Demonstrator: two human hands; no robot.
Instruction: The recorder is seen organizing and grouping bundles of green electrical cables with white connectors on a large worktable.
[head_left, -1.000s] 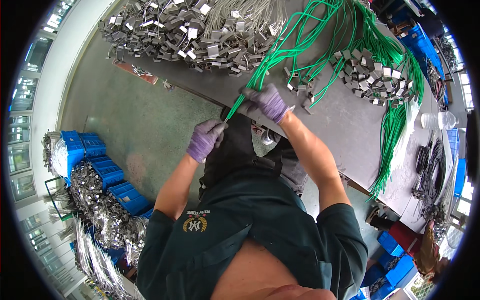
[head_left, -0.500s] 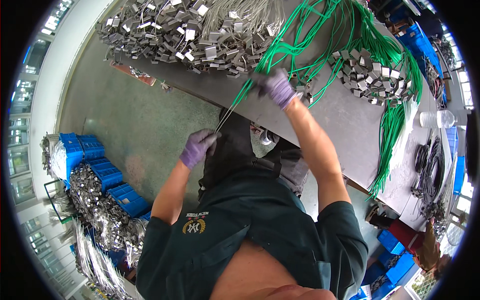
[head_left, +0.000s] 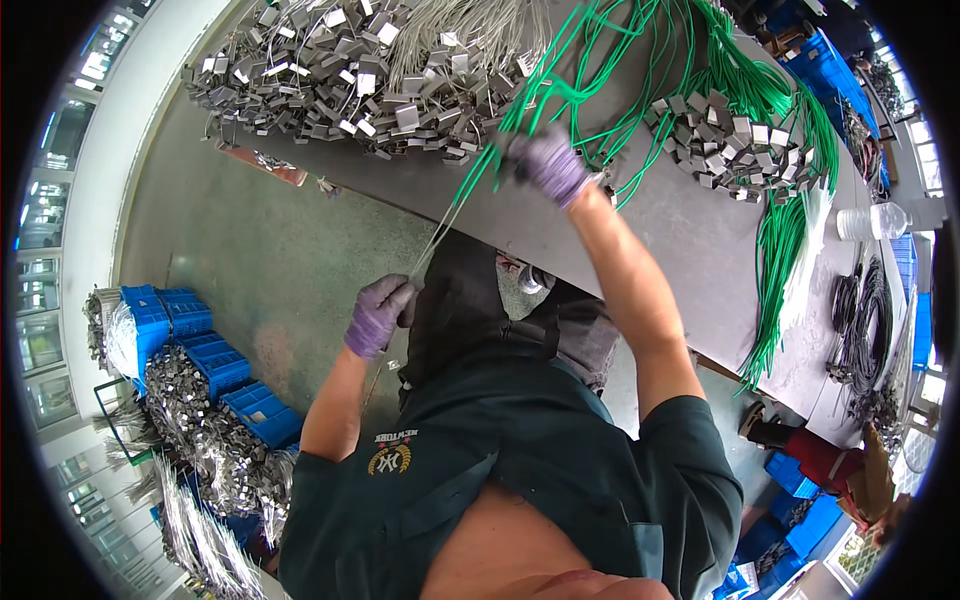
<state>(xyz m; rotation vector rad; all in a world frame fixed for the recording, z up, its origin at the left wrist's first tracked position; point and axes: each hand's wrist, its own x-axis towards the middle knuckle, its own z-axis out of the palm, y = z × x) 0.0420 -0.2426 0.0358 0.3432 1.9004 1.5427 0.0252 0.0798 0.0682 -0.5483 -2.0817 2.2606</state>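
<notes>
My left hand (head_left: 381, 312), in a purple glove, is closed round the pale ends of a few thin wires (head_left: 436, 238) in front of the table edge. A small pale piece (head_left: 393, 365) shows just below that hand. From my left hand the wires stretch taut up to the right into green sleeving (head_left: 478, 175). My right hand (head_left: 550, 168), also gloved, is over the table at the green strands; its fingers are smeared by motion, so their grip is unclear. More green strands (head_left: 590, 75) run back across the grey table (head_left: 690, 250).
Metal block-shaped parts with wires (head_left: 400, 115) are heaped at the far left. Another cluster of metal blocks (head_left: 735, 150) lies right, beside green bundles (head_left: 780, 270), a clear bottle (head_left: 870, 222) and black cable coils (head_left: 862, 320). Blue crates (head_left: 255, 410) stand on the floor at left.
My left hand has drawn slightly left and down with the wires. My right hand has shifted slightly left, still blurred. A small pale piece now shows below my left hand.
</notes>
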